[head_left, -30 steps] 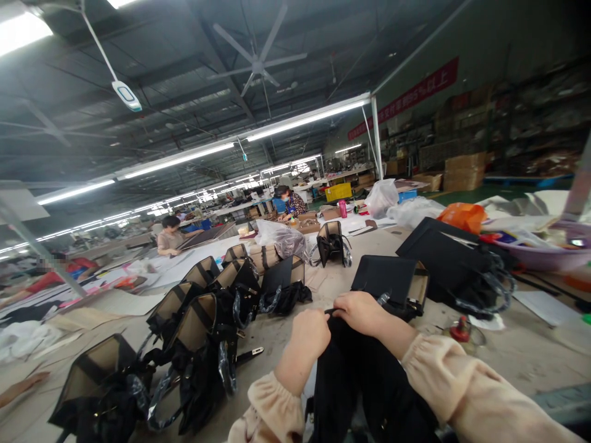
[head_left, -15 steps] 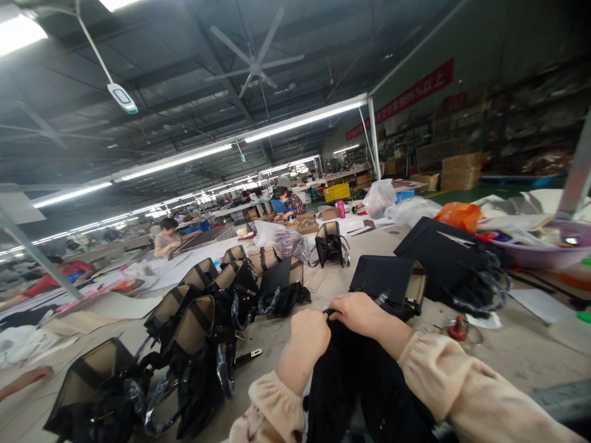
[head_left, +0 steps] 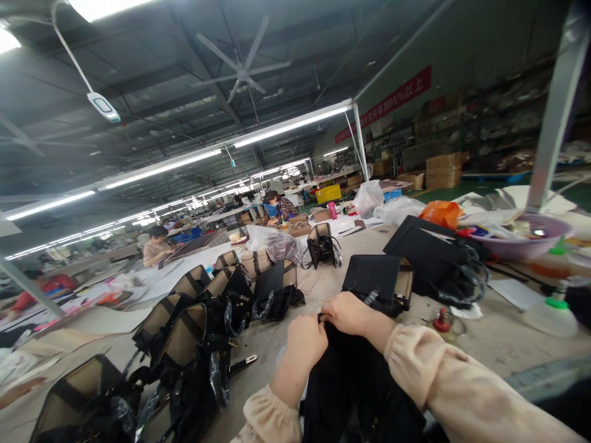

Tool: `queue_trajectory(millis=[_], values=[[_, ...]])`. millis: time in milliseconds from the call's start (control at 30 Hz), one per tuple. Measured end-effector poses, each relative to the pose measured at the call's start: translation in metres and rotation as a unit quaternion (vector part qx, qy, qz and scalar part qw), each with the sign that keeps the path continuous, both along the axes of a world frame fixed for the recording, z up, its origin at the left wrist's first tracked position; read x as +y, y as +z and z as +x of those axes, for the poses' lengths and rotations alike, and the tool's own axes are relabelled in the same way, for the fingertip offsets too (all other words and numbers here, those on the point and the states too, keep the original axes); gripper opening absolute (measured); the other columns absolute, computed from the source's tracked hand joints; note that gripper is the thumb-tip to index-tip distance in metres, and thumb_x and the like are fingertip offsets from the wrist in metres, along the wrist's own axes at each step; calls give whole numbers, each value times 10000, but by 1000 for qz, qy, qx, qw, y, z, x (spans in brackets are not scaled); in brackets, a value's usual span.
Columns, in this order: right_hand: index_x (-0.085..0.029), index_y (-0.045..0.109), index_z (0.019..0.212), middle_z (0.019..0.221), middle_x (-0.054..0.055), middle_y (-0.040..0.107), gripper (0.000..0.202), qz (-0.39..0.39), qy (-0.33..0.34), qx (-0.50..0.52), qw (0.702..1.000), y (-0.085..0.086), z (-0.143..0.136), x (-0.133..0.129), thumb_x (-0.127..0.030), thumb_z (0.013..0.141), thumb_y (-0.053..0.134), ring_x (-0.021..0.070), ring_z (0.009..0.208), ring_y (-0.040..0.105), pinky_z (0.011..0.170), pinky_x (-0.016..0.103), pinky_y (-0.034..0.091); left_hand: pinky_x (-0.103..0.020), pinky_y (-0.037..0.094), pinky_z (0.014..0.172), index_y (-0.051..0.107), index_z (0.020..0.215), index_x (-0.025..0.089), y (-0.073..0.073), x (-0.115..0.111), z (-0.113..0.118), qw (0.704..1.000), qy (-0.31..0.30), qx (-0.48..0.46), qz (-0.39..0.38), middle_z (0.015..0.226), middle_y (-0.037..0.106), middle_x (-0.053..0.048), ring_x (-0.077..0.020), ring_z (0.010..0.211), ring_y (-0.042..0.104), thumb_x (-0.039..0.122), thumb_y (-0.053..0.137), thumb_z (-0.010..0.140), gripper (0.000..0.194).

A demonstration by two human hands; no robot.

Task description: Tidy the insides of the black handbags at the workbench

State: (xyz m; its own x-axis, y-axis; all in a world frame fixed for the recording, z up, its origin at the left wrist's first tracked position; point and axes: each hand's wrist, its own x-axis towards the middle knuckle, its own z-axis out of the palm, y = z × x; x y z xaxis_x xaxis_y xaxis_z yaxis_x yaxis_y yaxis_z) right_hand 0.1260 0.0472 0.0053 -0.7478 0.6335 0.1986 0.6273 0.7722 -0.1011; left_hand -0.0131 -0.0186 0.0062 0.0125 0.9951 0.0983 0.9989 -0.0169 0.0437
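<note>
My left hand [head_left: 305, 342] and my right hand [head_left: 347, 312] are closed side by side on the top edge of a black bag [head_left: 351, 381], pinching its dark material between them. The bag stands right in front of me, and its lower part runs out of the picture. Just past my right hand lies another black bag [head_left: 375, 277] with a stiff flat panel and beige lining. To the left of my hands stand several open black handbags [head_left: 184, 335] with beige lining and plastic-wrapped handles. A black strap with a metal end [head_left: 244, 364] lies beside them.
Larger black bags [head_left: 422, 255] lie at the right, near a purple basin [head_left: 521, 243]. A small red-topped item [head_left: 442, 321] and a green-capped bottle [head_left: 551, 315] stand on the table. Another person's hand [head_left: 21, 391] shows at the left edge. Co-workers [head_left: 159, 246] sit farther back.
The view has swung slightly to the right, so the surroundings sit farther left. Both hands keep their grip on the bag's edge, with little change in their pose.
</note>
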Motion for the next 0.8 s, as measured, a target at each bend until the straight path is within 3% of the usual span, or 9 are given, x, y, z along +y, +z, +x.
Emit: queue_trajectory(millis=[133,300,500,633,800], values=[[-212,721,907,904,81,733,296,-16,-8,1,1000,1,2,0,-290,908,436,204,874,671,751,261,453,-310,488,755,677,975,156,3,0,3,1000,16,6,-4,923,719,-126,-237,872,680,251,395,919,303],[-217,649,1155,958,102,729,334,-28,-32,11,999,-1,11,0,-330,884,489,219,891,673,753,264,464,-303,475,774,687,989,148,8,-4,6,999,36,17,-18,932,710,-146,-225,884,675,288,358,949,359],[-207,732,855,832,105,730,281,-37,-52,24,998,-7,12,2,-331,877,481,253,851,674,739,302,471,-305,474,782,687,990,163,6,-1,8,999,40,22,-18,960,710,-134,-223,906,669,312,332,958,386],[-194,734,838,837,127,726,272,-53,-65,54,995,-9,5,3,-324,858,496,278,872,667,776,346,471,-310,481,781,681,975,149,2,1,4,999,41,19,-12,948,711,-141,-224,894,673,315,323,960,395],[-202,737,915,882,110,730,238,-125,-54,127,982,-14,5,7,-324,806,563,275,907,661,828,366,476,-311,491,773,623,1089,221,-1,3,-4,1000,19,20,11,977,713,-79,-223,899,672,326,505,879,263]])
